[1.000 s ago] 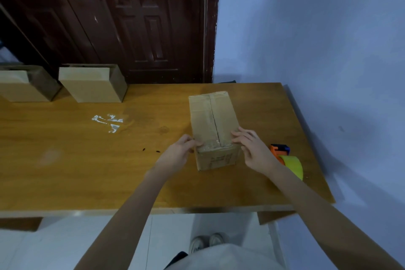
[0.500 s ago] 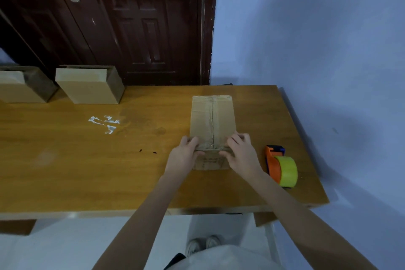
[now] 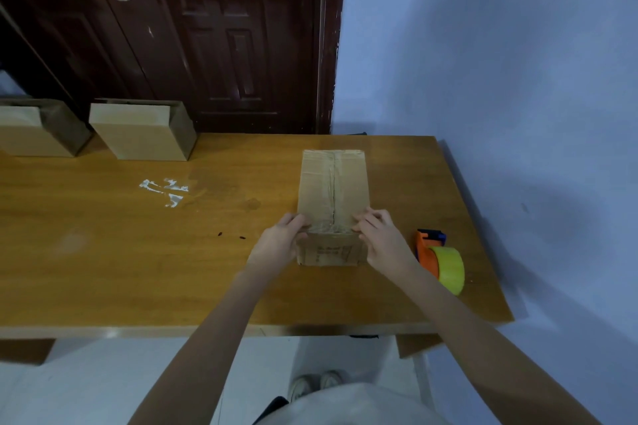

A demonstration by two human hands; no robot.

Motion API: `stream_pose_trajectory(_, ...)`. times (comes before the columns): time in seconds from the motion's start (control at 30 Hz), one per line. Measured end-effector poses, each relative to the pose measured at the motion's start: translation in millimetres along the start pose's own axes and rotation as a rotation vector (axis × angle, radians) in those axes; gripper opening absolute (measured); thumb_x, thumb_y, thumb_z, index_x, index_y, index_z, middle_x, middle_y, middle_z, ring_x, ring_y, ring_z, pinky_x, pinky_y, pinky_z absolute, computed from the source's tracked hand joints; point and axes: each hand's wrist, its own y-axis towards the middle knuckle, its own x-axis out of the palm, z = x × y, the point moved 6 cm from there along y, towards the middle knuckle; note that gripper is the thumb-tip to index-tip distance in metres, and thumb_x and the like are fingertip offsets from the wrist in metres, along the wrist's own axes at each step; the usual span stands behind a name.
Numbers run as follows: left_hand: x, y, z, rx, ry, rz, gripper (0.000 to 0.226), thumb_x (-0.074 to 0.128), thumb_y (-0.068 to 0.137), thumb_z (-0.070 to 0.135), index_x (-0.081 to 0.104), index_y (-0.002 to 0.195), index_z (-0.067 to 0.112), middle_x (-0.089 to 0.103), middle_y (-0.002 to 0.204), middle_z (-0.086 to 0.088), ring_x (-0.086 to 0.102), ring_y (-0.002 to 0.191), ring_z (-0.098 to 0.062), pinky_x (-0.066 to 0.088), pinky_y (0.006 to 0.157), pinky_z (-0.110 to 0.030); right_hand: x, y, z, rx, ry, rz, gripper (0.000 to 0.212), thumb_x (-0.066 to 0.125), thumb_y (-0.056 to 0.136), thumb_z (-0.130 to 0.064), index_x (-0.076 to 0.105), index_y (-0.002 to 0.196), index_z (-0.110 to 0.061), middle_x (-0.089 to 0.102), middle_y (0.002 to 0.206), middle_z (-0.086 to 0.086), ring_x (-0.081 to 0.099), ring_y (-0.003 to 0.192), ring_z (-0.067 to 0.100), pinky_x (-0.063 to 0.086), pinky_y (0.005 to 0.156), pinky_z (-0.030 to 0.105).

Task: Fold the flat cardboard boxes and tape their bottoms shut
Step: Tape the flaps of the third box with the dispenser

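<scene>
Two hands gripping taped box (image 3: 333,190), left hand (image 3: 281,241) at 9 o'clock, right hand (image 3: 381,240) at 3 o'clock, tape dispenser (image 3: 440,260) beside.

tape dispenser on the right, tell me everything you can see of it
The tape dispenser has an orange plastic body with a dark blue piece at its far end and carries a roll of yellow-green tape toward the near end. It lies on the wooden table, near the right edge, just right of the right hand and the cardboard box. Nothing touches it except the table; both hands are on the box.
</scene>
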Motion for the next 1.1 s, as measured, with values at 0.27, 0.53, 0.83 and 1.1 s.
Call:
stream_pose_trajectory(0.27, -14.7, -8.8, -12.3, -0.113, -0.069, 0.022, 0.042, 0.042, 0.099, 0.009, 0.037, 0.139, 0.019, 0.061, 0.118, -0.013, 0.058, 0.071, -0.022, 0.037, 0.048, -0.022, -11.7, -2.2, 7.2, 0.013, 0.312, -0.217, 0.051, 0.05, 0.086, 0.003, 0.051, 0.132, -0.02, 0.038, 0.146, -0.006, 0.026, 0.137, 0.014, 0.031, 0.111, 0.034)
stream_pose_trajectory(0.53, 1.9, -32.8, -14.0, -0.7, -0.761, 0.076, 0.046, 0.046, 0.099, 0.025, 0.038, 0.139, 0.006, 0.057, 0.088, 0.0, 0.058, 0.079, -0.02, 0.05, 0.075, -0.037, -54.3, 91.5, 46.3, 0.2, 0.198, 0.007, 0.045, 0.047, 0.094, -0.014, 0.045, 0.139, -0.013, 0.043, 0.145, 0.005, 0.034, 0.136, 0.022, 0.022, 0.115, 0.038)
stream_pose_trajectory(0.83, 19.9, -16.0, 24.3, -0.742, -0.995, 0.012, 0.041, 0.047, 0.099, 0.024, 0.039, 0.135, 0.006, 0.053, 0.099, 0.002, 0.055, 0.1, -0.021, 0.049, 0.084, -0.033, -18.4, 141.4, 82.3, 0.411, 0.178, -0.257, 0.052, 0.042, 0.097, -0.03, 0.035, 0.144, -0.008, 0.04, 0.145, 0.013, 0.042, 0.13, 0.029, 0.038, 0.106, 0.041)
stream_pose_trajectory(1.1, -47.1, 13.6, -1.9, -0.719, -0.669, 0.051, 0.041, 0.036, 0.098, 0.051, 0.055, 0.099, 0.014, 0.055, 0.109, -0.016, 0.056, 0.101, -0.03, 0.049, 0.091, -0.041, -52.5, 107.1, 62.3, 0.401, 0.366, 0.052, 0.046, 0.052, 0.093, -0.026, 0.048, 0.136, -0.009, 0.042, 0.132, 0.01, 0.051, 0.103, 0.017, 0.045, 0.082, 0.027)
